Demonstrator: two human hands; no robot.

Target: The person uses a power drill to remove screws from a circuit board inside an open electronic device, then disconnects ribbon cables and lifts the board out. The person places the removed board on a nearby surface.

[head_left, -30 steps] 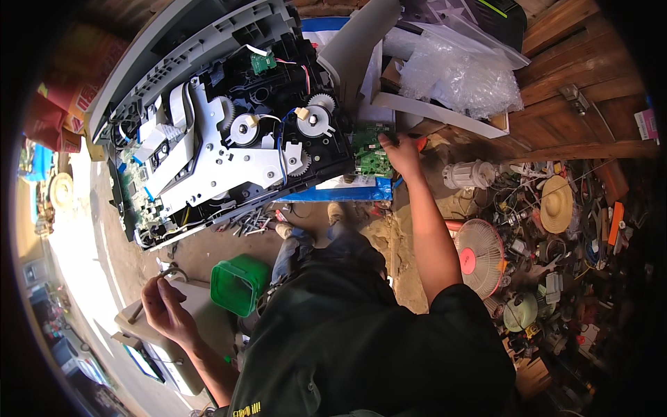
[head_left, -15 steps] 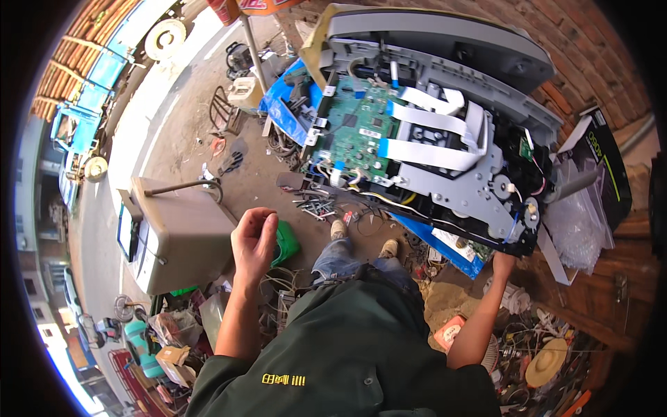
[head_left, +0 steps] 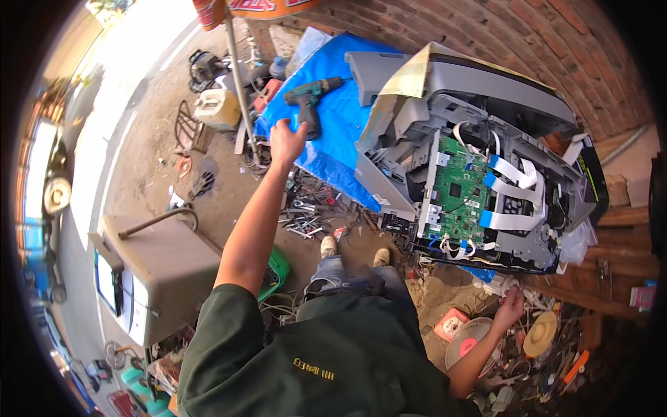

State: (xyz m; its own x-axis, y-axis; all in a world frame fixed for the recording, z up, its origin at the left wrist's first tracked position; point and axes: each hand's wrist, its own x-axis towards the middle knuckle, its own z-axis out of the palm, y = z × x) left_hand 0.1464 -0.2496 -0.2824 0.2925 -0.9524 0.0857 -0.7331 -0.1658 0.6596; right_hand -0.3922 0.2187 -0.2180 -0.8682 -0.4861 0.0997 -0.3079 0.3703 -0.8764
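My left hand (head_left: 286, 144) reaches out over the blue sheet (head_left: 337, 149), its thumb and fingers apart. Right beside it lies a cordless drill (head_left: 313, 103), dark with teal parts; I cannot tell whether the fingers touch it. To the right rests an opened printer (head_left: 479, 194). Its green circuit board (head_left: 455, 191) lies bare, with white ribbon cables (head_left: 517, 221) running off to the right. Below the printer's right end hangs my right hand (head_left: 511, 311), fingers curled in, close to a pale ribbed part. Whether it holds anything is hidden.
A beige box-shaped housing (head_left: 163, 271) stands at the left. Loose tools (head_left: 306, 217) litter the ground ahead of my shoes. A green basket (head_left: 275, 272) sits by my left side. At the lower right are a fan (head_left: 476, 344) and a straw hat (head_left: 540, 333). A brick wall (head_left: 570, 62) rises behind.
My left hand has stretched forward to the drill. My right hand has come away from the printer's lower edge. The printer now sits farther right in view, with more blue sheet showing.
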